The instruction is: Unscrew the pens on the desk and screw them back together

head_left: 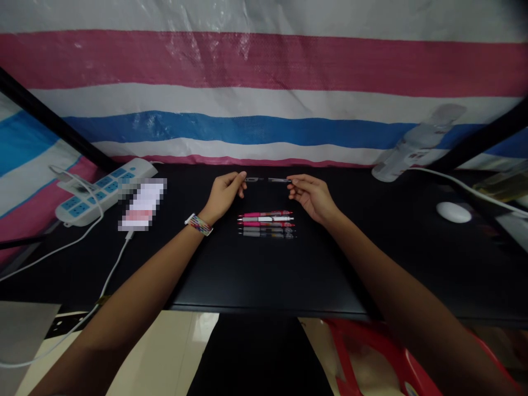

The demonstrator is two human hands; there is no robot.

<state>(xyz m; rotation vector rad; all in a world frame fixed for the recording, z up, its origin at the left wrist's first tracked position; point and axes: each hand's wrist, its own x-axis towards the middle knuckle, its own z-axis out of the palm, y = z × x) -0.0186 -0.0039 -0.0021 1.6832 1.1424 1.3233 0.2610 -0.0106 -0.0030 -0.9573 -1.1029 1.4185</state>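
Note:
My left hand [228, 191] pinches a dark pen cap [253, 179] between thumb and fingers, its free end pointing right. Facing it, my right hand [312, 196] grips a slim pen [278, 180] whose thin end points left. A small gap separates the two pieces, both close to the table's back edge. Below them, several pens lie side by side in a stack of rows: a pink one [264, 214], a white one [268, 219], a red one [264, 224] and dark grey ones [258, 234].
A power strip [103, 192] and a phone [143, 206] with a white cable lie at the left of the black table [264, 275]. On the right are a clear bottle [412, 146] and a white mouse [454, 212]. Striped sheeting [264, 63] hangs behind; a red stool [371, 357] stands below.

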